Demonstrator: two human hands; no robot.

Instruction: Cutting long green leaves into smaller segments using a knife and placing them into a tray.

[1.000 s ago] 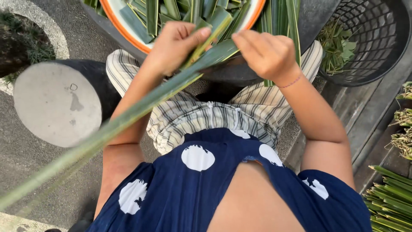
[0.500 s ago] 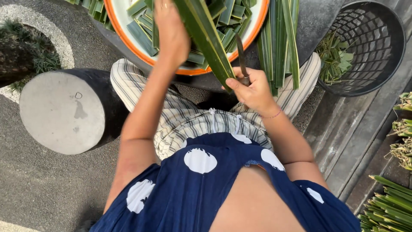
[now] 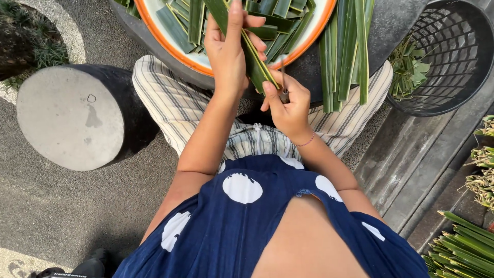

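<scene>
The left hand (image 3: 229,49) wraps a long green leaf (image 3: 252,54), fingers curled over it and thumb behind, holding it upright above the bowl (image 3: 309,38) of cut strips. The right hand (image 3: 288,103) sits just below, thumb and fingertips pinched at the leaf's lower end — apparently around a thin blade, though it is too small to tell. More leaves (image 3: 345,56) hang over the rim beside a black basket (image 3: 447,56).

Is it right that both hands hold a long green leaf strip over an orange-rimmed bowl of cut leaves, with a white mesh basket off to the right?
Not quite: the mesh basket is black, not white, as the head view shows. The rest stands: the left hand and right hand hold a long green leaf strip over the orange-rimmed bowl of cut leaves.
</scene>
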